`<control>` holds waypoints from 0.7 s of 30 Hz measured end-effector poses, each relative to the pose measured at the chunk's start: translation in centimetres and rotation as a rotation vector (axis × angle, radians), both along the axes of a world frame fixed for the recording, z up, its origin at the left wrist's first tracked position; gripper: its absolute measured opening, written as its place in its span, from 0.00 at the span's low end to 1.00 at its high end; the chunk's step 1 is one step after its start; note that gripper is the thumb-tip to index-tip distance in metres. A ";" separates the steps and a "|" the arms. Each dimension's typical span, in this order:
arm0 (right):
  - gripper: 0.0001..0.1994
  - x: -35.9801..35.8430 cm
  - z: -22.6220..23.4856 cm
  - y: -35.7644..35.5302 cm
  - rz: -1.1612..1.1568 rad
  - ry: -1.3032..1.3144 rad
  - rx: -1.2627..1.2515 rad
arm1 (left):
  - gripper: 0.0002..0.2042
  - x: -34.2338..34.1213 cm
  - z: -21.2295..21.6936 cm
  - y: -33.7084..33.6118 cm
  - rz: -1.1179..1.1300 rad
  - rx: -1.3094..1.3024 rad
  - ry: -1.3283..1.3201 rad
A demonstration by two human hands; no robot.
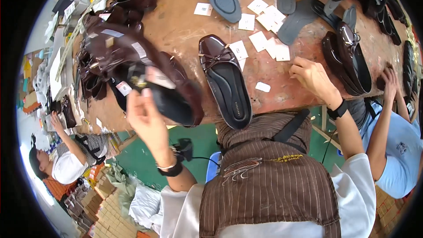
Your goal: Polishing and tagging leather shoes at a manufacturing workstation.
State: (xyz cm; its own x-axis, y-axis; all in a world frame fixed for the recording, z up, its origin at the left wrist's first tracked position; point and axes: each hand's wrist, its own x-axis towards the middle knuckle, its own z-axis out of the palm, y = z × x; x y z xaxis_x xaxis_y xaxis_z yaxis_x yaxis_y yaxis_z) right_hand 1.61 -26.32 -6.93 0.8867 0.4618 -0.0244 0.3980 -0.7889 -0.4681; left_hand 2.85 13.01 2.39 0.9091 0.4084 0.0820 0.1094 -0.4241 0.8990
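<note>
While the patent bow loafer (231, 90) lies sole-down, the left hand (147, 112) overlaps a blurred brown loafer (176, 101) to its left, grasp indeterminable; right of the bow loafer, the right hand (312, 77) curls, hold unclear. Possible fault: scuffing, should the blurred loafer swing against it.

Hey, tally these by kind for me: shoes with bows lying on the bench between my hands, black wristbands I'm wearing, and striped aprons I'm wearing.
Bow shoe between your hands: 1
Black wristbands: 2
Striped apron: 1
Total: 4
</note>
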 end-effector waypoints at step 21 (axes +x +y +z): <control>0.05 3.6 5.9 17.6 -0.292 -0.089 0.364 | 0.07 1.5 -5.8 -5.7 -0.236 0.137 0.233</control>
